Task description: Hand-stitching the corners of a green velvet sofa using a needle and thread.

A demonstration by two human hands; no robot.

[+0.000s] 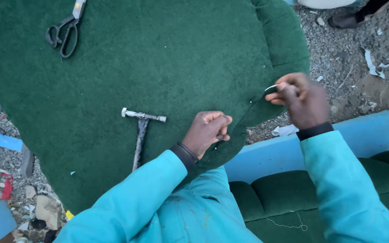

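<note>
While your left hand point(206, 132) rests curled on the near edge of the green upholstery fabric point(158, 67), fingers bunched against the cloth, your right hand point(299, 96) pinches a small pale item point(271, 87) between thumb and fingertips, just beside the fabric's right-hand edge. Item: green plush fabric, spread over a padded form, filling most of the view ahead of you. Item: hammer point(140, 130), metal head, worn handle, lying on the fabric just left of your left hand. Item: black scissors point(65, 31), lying on the fabric at the far left, well apart from both hands. Item: blue panel point(365, 130) and green cushioned seat point(284, 198) below your right sleeve. Step in hand, as judged: fixing or stitching the fabric edge, with the cloth held taut between both hands. Next move, as judged, calls for keeping that edge flat and the pinch steady. Hard to make out: whether the pale item is thread, a needle or a tack; small pale dots near the edge may be tacks. The scissors' tips are cut off by the upper frame.
</note>
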